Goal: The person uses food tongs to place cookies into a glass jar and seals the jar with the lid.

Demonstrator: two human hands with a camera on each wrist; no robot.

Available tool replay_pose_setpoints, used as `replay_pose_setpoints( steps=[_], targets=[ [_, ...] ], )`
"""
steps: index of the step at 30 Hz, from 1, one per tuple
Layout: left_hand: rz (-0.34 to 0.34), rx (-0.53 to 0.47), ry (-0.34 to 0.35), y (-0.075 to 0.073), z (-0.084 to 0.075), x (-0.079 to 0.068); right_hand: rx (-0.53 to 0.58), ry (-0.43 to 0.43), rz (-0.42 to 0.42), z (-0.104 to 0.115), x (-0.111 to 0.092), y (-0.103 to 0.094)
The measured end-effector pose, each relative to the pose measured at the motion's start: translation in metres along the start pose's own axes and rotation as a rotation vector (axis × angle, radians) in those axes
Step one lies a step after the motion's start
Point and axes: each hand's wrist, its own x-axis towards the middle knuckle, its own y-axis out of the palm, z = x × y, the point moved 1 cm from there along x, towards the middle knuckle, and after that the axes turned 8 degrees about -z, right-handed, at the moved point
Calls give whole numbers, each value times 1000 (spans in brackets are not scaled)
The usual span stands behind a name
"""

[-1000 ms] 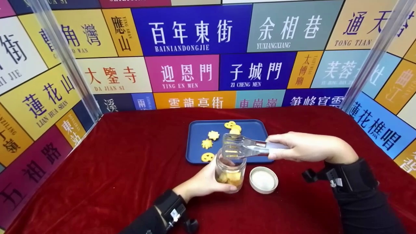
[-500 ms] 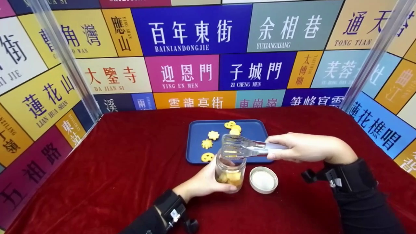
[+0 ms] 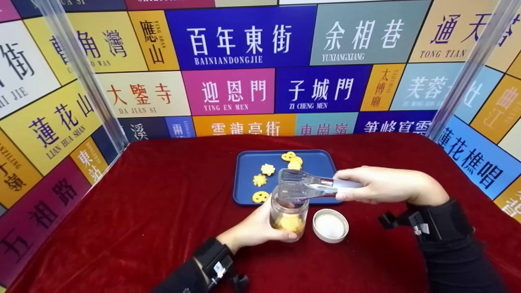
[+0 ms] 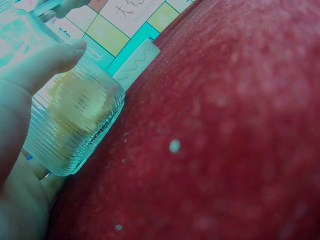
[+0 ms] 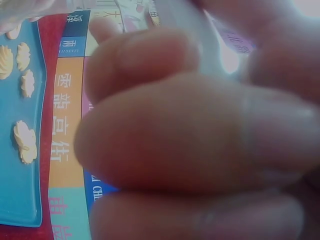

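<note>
My left hand (image 3: 256,228) grips a clear glass jar (image 3: 303,209), its thumb across the front. The left wrist view shows the ribbed jar (image 4: 50,135) with yellow cookies (image 4: 80,102) inside. In my right hand (image 3: 376,185) are metal tongs (image 3: 311,188), held level with their slotted heads over the jar's mouth. No cookie shows between the heads. Seen from the right wrist, curled fingers (image 5: 160,135) fill most of the picture and hide much of the tongs. A pale round lid (image 3: 330,226) lies just right of the jar.
Behind the jar lies a blue tray (image 3: 246,162) with several cookies, among them a flower-shaped cookie (image 3: 267,169) and a pretzel-shaped cookie (image 3: 260,197). A red cloth (image 3: 171,195) covers the table. Clear posts (image 3: 468,69) and a lettered wall stand behind.
Yellow that showed between the tongs' heads is gone, and a round cookie now shows at the front of the jar. Both hands have stayed almost in place.
</note>
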Motion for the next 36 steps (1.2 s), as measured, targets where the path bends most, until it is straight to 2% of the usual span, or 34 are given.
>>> replay_pose_setpoints(
  steps=[5, 11, 16, 19, 24, 27, 31, 36],
  targets=[
    [0, -17, 3, 0, 1, 1, -2, -19, -38, -1, -1, -3],
    [28, -55, 6, 1, 3, 3, -3, -80, -193, -5, -1, -9],
    [21, -38, -1, 1, 3, 3, -33, 2, -317, -14, 5, -10],
    [11, -21, 2, 0, 3, 2, -95, 47, -381, -25, 13, -10],
    [10, -4, 6, -1, 3, 2, -230, 110, -531, -51, 34, 0],
    [11, -6, -1, -1, 3, 2, -250, 179, -596, -64, 49, 11],
    [15, -13, 2, -1, 3, 2, -255, 249, -628, -74, 62, 25],
    [18, -9, 8, -1, 2, 3, -237, 267, -598, -80, 70, 36]
  ],
)
